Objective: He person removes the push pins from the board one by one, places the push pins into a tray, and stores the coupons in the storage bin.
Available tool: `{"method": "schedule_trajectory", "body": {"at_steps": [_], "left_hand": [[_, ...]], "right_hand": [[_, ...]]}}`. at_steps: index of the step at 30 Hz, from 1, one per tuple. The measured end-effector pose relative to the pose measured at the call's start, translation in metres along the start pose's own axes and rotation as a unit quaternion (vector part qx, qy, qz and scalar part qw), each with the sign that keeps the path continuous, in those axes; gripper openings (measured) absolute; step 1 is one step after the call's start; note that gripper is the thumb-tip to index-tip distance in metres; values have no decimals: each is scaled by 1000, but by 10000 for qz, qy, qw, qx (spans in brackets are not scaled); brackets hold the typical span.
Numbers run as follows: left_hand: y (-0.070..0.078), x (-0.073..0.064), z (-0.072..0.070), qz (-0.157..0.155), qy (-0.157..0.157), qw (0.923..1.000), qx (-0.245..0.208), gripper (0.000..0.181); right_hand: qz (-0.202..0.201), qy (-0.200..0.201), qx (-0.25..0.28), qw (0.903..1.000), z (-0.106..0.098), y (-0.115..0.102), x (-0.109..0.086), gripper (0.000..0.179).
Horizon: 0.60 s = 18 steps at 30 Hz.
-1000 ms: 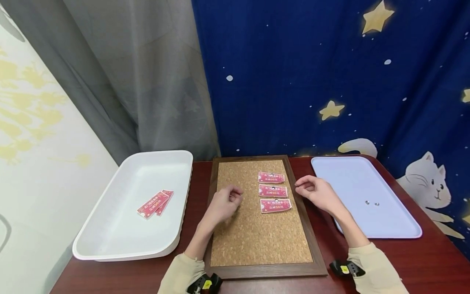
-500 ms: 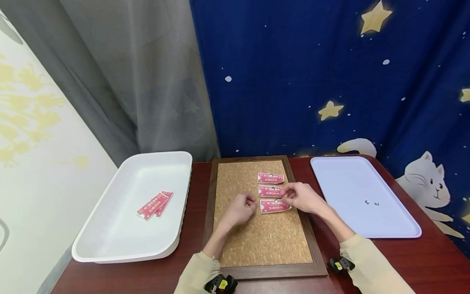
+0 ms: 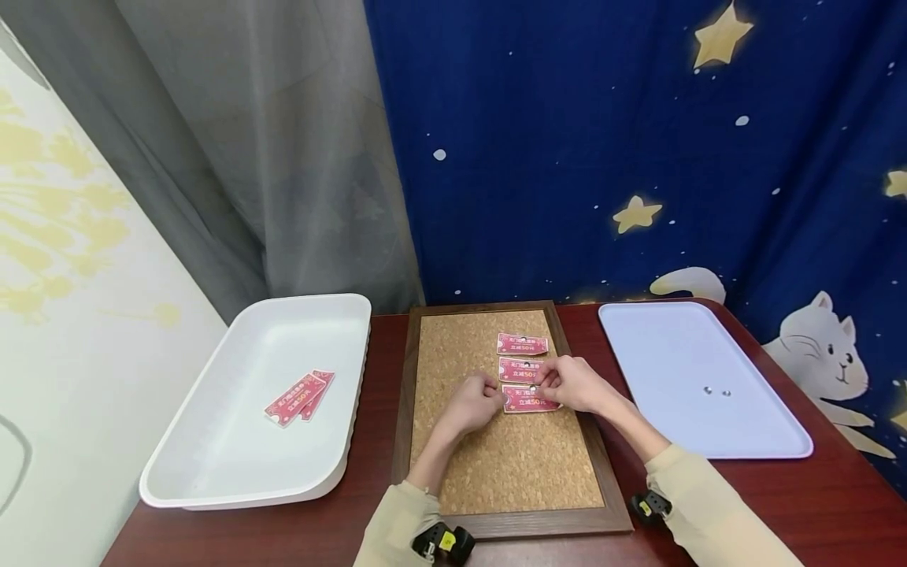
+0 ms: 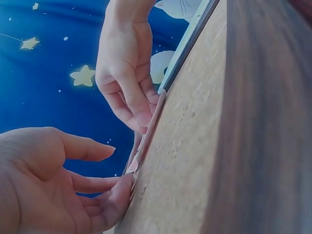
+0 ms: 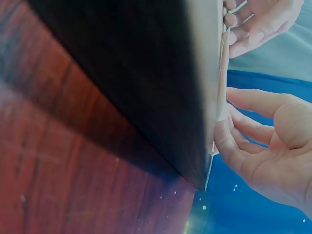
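Note:
Three pink-and-white paper coupons lie in a column on a framed cork board [image 3: 524, 472]: a top coupon [image 3: 522, 345], a middle coupon [image 3: 517, 369] and a bottom coupon [image 3: 520, 402], each with a small round pin near its upper edge. My left hand [image 3: 471, 403] has its fingertips at the bottom coupon's left edge, and its thumb stands apart from the fingers in the left wrist view. From the right, my right hand [image 3: 577, 384] touches the bottom coupon near its pin and covers the right ends of the lower two. Thumb and fingers are spread in the right wrist view.
On the left a deep white tub [image 3: 212, 472] holds two overlapping coupons [image 3: 296, 398]. A shallow pale lilac tray [image 3: 708, 339] at the right has two small silvery pins [image 3: 717, 391] in it. Behind the reddish wooden table [image 3: 283, 535] hang grey and blue curtains.
My right hand has come left from beside the board's frame onto the coupons, then slightly lower. My left hand has moved right to the bottom coupon's edge.

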<state>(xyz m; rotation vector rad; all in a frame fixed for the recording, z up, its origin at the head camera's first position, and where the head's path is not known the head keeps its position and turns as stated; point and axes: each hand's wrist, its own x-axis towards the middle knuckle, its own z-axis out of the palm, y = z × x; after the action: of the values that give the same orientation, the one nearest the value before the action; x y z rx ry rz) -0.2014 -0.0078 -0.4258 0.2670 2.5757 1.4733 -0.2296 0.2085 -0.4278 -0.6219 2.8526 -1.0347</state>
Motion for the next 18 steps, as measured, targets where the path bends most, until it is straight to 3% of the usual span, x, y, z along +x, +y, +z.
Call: {"method": "schedule_trajectory", "body": {"at_steps": [12,18], "left_hand": [[-1,5,5,-302,-1,9995,-131,8],[-3,7,6,-175,-1,9997,-174,3]], "right_hand": [[-72,162,-101,9998,6,3,3,9],[4,247,-195,9995,8,6,7,9]]}}
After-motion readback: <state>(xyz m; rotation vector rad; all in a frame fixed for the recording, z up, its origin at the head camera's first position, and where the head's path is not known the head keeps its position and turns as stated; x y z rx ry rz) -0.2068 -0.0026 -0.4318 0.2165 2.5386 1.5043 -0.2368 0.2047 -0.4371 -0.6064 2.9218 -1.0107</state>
